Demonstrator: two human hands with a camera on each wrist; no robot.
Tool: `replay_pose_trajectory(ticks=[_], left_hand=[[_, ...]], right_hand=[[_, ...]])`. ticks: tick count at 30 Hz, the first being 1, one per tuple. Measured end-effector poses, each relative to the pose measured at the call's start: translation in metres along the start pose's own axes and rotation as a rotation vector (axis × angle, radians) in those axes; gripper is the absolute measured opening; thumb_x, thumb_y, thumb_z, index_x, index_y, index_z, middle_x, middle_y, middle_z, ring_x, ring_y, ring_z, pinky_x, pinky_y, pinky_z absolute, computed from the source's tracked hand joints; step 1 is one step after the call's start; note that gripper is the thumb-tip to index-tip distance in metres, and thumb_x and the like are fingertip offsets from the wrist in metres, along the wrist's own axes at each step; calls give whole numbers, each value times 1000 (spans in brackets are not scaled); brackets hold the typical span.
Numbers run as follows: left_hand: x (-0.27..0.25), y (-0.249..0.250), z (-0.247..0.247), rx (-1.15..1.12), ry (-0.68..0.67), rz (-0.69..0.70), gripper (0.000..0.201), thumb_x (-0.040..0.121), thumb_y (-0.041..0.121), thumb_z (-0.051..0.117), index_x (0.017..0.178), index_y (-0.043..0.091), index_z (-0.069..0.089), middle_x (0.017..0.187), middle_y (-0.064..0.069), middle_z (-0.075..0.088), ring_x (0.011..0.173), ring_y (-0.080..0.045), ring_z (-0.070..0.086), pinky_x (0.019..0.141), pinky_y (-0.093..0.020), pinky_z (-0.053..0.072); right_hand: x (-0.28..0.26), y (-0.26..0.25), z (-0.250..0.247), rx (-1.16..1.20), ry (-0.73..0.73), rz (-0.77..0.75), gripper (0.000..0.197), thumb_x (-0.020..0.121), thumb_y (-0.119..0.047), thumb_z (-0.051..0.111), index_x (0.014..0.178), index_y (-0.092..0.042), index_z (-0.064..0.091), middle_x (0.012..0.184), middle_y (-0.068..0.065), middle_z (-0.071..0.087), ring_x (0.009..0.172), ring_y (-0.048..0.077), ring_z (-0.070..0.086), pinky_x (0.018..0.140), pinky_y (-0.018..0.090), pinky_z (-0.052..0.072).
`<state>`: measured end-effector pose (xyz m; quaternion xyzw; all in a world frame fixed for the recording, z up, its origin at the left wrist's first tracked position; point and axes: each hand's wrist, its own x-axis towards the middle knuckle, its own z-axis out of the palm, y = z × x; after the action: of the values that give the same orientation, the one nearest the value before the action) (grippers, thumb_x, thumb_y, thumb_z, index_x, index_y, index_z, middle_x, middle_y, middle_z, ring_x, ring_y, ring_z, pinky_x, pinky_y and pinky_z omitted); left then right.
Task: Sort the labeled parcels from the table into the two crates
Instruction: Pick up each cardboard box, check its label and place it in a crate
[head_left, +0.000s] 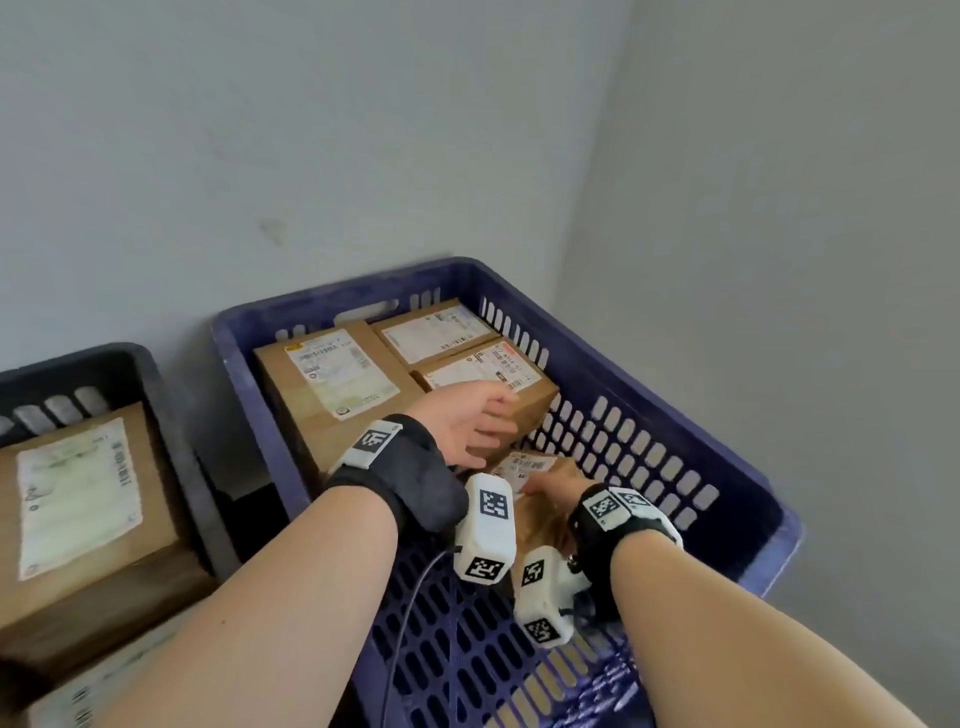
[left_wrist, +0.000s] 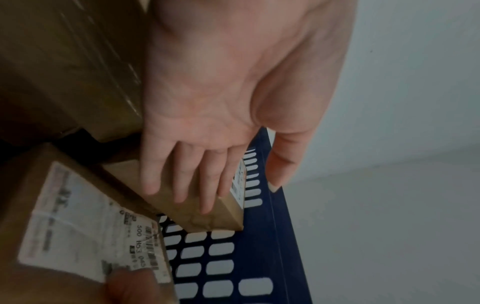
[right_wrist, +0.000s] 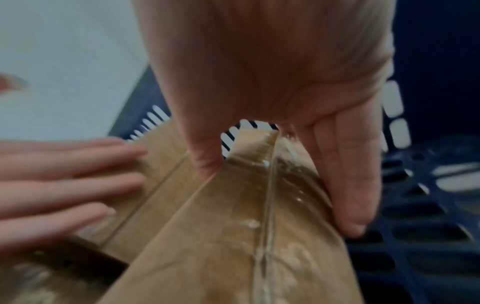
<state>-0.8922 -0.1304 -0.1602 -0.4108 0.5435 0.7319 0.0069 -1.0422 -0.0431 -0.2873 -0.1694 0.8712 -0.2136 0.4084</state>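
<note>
Step in hand: a brown parcel (head_left: 540, 499) was being lowered into the blue crate (head_left: 649, 374), judged as the placing stage of one sort
Landmark: the blue crate stood in the corner of the room, with a black crate (head_left: 156, 395) just beside its left wall
Right hand (head_left: 550, 486): thumb and fingers curled round the top end of the brown parcel, pinching its taped edge, inside the blue crate near its right wall
Left hand (head_left: 467, 421): fingers straight and spread, pressing flat on the side of a stacked box (head_left: 530, 402) at the back right of the blue crate
Parcel position: under the right hand, tilted, just in front of the stacked box; whether it touched the floor of the blue crate could not be told
Other contents: a large box (head_left: 332, 384) at the back left of the blue crate and another labelled box (head_left: 436, 330) against its back wall
Next move: probably needs the stacked box held back while the parcel is slid down into the gap, then let go
Risk: the parcel may wedge crooked against the stacked box
</note>
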Motion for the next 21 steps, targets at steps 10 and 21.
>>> replay_pose_trajectory(ticks=[10, 21], left_hand=[[-4, 4, -18, -106, -12, 27, 44, 98, 35, 44, 131, 8, 52, 126, -9, 64, 122, -29, 54, 112, -43, 33], [-10, 1, -23, -106, -13, 51, 43, 100, 35, 41, 131, 7, 53, 123, -12, 66, 118, -30, 59, 112, -43, 35]], right_hand=[[-62, -33, -1, 207, -185, 87, 22, 96, -14, 52, 116, -4, 50, 83, 13, 54, 78, 28, 54, 71, 39, 46], [-60, -23, -4, 102, -233, 23, 46, 98, -8, 47, 141, 4, 38, 147, 20, 40, 135, 34, 40, 106, 41, 37]])
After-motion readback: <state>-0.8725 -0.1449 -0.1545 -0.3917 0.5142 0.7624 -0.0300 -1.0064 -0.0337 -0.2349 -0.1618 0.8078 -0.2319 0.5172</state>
